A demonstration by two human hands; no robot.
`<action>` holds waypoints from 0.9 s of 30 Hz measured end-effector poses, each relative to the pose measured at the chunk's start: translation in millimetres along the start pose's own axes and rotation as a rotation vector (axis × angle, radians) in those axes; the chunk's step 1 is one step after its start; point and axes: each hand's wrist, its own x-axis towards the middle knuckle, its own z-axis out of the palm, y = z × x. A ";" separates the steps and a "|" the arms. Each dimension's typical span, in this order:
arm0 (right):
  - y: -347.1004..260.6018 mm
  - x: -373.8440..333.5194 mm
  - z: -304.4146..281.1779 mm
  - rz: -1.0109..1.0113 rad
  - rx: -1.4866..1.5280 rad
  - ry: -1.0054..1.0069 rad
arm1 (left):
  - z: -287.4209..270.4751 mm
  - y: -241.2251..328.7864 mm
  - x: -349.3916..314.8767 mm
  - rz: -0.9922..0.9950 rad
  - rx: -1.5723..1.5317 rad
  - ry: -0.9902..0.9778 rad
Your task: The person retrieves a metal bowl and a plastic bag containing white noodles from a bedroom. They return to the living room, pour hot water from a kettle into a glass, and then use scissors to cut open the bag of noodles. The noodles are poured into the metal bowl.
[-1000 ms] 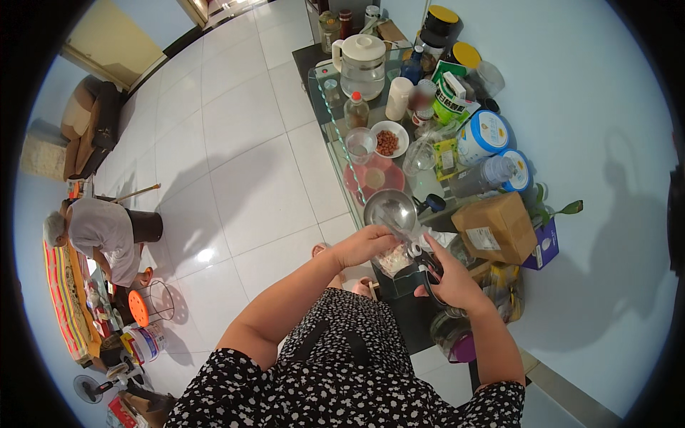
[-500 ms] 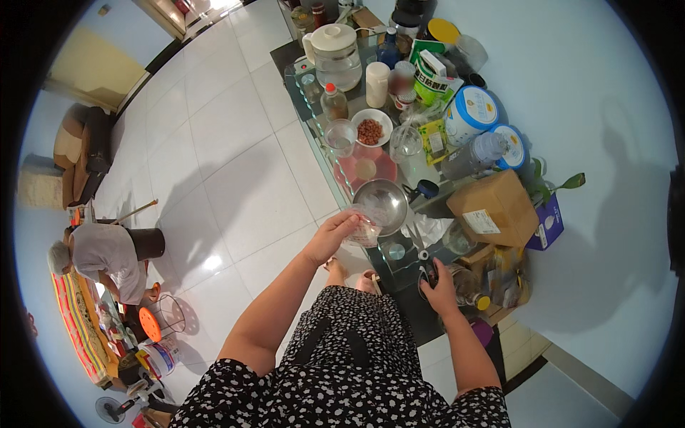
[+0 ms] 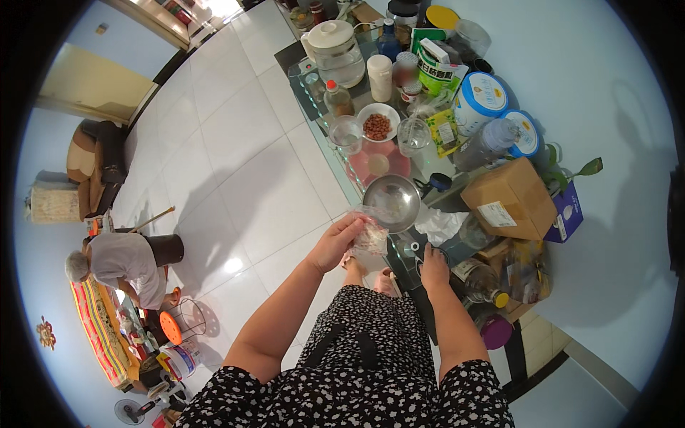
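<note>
My left hand (image 3: 338, 241) pinches a small clear plastic bag (image 3: 372, 238) with reddish marks and pale contents. The bag hangs by the near rim of an empty-looking steel bowl (image 3: 392, 202) on the glass table. My right hand (image 3: 434, 268) is low at the table's near end, fingers close together over dark-handled scissors (image 3: 415, 247). The hand covers most of the scissors. Crumpled white tissue (image 3: 438, 224) lies just beyond the right hand. Past the bowl sit a pink tray (image 3: 389, 158) and a white bowl of reddish-brown nuts (image 3: 377, 125).
Clear cups (image 3: 414, 135), a glass kettle (image 3: 337, 58), bottles and blue-lidded tubs (image 3: 481, 100) crowd the table. A cardboard box (image 3: 508, 200) and a yellow-capped bottle (image 3: 482, 282) stand to the right. Another person (image 3: 127, 265) bends over at far left, by an orange stool (image 3: 170, 327).
My right hand has moved slightly forward and lowered the scissors toward the tabletop. My left hand still holds the bag, now a little lower beside the steel bowl. The whole view has shifted slightly.
</note>
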 end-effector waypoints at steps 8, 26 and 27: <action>-45.4 7.0 -103.8 -0.079 0.302 -0.099 | -3.9 7.0 1.7 0.000 0.134 -0.041; -94.6 50.4 -217.1 -0.808 0.136 0.324 | 0.9 4.8 37.9 -0.056 0.701 -0.069; -94.1 51.8 -220.7 -0.840 0.097 0.327 | 3.7 6.2 35.8 -0.058 0.705 -0.056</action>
